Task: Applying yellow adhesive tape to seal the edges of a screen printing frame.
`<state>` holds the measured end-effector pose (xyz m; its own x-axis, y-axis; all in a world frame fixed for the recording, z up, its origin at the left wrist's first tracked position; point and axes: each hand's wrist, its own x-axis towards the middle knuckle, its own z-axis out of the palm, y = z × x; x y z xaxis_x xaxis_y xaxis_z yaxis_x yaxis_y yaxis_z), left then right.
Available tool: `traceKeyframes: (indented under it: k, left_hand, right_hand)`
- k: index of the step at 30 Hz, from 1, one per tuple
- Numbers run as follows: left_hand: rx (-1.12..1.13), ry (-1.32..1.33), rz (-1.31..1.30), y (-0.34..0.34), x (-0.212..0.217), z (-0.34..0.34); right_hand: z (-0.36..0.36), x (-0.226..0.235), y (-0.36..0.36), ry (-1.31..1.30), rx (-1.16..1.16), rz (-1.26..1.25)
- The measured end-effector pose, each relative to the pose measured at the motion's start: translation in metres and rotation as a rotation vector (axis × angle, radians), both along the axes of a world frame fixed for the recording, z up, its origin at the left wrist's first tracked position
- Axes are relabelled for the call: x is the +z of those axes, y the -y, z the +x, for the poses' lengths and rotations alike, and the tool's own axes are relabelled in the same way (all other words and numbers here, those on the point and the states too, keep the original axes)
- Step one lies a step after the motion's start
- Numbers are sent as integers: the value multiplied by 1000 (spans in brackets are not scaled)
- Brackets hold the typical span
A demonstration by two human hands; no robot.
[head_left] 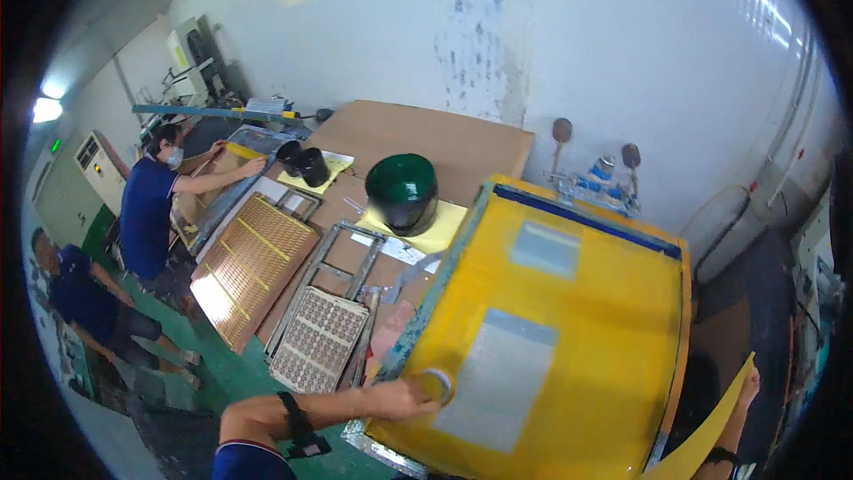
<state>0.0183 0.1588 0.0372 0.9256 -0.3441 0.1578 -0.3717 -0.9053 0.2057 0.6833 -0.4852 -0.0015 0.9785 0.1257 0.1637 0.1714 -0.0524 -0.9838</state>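
In front of me lies a large screen-printing frame [613,329] with yellow mesh and two pale see-through panels. My left hand [402,398] reaches across its near left part, closed on a roll of tape [445,381] beside the larger pale panel. At the far right edge, my right hand [751,384] grips the upper end of a long yellow strip [708,427]. That strip slants down past the frame's right side to the lower edge; whether it is paper or tape I cannot make out.
A black bucket [402,204] with green inside stands on yellow paper beyond the frame. To the left are a patterned sheet in a metal frame [320,340], a copper-coloured panel [249,271] and two black pots [311,167]. One co-worker [151,204] leans over another screen; a second person [89,293] stands behind.
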Motion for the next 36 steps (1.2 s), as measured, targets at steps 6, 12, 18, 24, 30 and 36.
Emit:
traceKeyframes:
  k: [6, 12, 18, 24, 30, 36]
  left_hand:
    - [204, -115, -282, -3, 71, 7]
    - [78, 1287, -1050, 106, 229, 164]
    - [413, 516, -799, -58, 230, 235]
    - [1155, 57, -495, -230, 39, 317]
    - [1189, 307, -362, -278, -67, 381]
    - [1124, 310, -67, -279, -96, 415]
  right_hand:
    - [-1, 41, -70, 90, -7, -118]
    - [31, 52, -106, 45, -142, -199]
    - [54, 51, -137, 208, -313, -350]
    - [58, 16, -264, 339, -338, -472]
    - [88, -32, -330, 153, -443, -669]
    - [122, -82, -347, 357, -431, -878]
